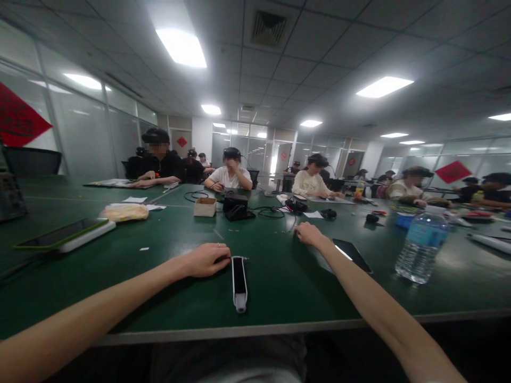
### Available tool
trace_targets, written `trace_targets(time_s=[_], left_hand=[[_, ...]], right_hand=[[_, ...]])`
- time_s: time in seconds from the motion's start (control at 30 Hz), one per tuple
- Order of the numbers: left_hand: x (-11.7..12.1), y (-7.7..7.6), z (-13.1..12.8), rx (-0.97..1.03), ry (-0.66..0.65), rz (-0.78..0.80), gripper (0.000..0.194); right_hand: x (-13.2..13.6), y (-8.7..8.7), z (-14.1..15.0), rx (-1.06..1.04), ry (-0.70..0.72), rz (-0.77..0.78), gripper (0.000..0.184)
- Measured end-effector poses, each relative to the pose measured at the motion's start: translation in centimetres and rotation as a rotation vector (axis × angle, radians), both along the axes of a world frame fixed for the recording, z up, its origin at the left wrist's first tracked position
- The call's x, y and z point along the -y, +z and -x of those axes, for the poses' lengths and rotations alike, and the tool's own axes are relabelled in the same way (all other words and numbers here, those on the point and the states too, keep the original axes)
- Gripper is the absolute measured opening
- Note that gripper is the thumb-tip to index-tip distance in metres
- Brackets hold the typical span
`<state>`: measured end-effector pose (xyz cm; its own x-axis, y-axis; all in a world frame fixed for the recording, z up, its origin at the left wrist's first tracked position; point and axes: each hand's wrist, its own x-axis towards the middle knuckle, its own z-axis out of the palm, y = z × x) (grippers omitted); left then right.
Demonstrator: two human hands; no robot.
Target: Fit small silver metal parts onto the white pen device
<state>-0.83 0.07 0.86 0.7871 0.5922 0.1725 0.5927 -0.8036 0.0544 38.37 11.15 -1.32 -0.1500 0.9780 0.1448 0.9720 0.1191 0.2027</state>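
My left hand (206,259) rests on the green table (279,287), fingers curled, its fingertips touching the top end of a long black-and-white device (239,282) that lies flat near the front edge. My right hand (310,233) lies farther out on the table, fingers curled under in a loose fist, with nothing visible in it. A black phone (352,255) lies just right of that wrist.
A water bottle (421,243) stands at the right. A tablet on a white case (66,234) and a bagged item (124,212) lie at the left. A small cardboard box (205,206), black gear with cables (236,207) and several seated people are across the table.
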Motion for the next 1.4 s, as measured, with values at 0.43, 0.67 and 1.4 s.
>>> trace_targets(time_s=[0.43,0.67,1.4], left_hand=[[0.3,0.2,0.3,0.000,0.012,0.027,0.016],[0.4,0.4,0.4,-0.030,0.032,0.017,0.014],[0.8,0.4,0.4,-0.010,0.095,-0.102,0.029]], right_hand=[[0.5,0.6,2.4,0.027,-0.027,-0.027,0.025],[0.7,0.6,2.8,0.050,-0.019,-0.025,0.028],[8.2,2.4,14.2,-0.058,0.594,-0.265,0.017]])
